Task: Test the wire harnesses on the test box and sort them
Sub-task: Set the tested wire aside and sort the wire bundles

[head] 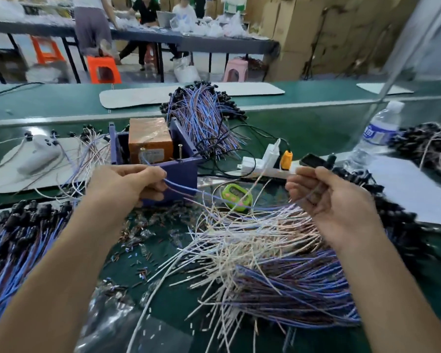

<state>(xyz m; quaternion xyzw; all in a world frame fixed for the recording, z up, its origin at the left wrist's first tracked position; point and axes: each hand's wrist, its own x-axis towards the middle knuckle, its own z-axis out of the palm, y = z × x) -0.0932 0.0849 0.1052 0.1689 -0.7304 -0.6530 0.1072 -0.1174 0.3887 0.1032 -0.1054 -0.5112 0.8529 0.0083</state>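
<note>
1. Right now the L hand pinches the wire harness between thumb and curled fingers, just in front of the test box.
2. R hand: fingers curled round the other end of the same harness, palm turned toward the L hand.
3. A black connector sticks up just above the R fingertips. It's blurred, so can't tell if it belongs to the held harness.
4. The harness is thin blue + brown strands, hanging slack between the 2 hands, off the bench and passing over a green timer.
5. One blue strand runs up from the L hand toward the left screw on the box's front edge; can't tell if it touches. The 2nd screw stands upright to its right.
6. The test box is purple and open-topped, w/ an orange block wrapped in clear tape inside.
7. Harness piles:
   - a white + blue fan lying under the R forearm;
   - a blue pile w/ black connectors at far left;
   - a rear pile just behind the box.
8. A white power strip lies just right of the box, w/ an orange plug in it.
9. A water bottle stands at far right, and a white mat lies left of the box.
10. Small loose bits are scattered on the bench between the forearms.
</note>
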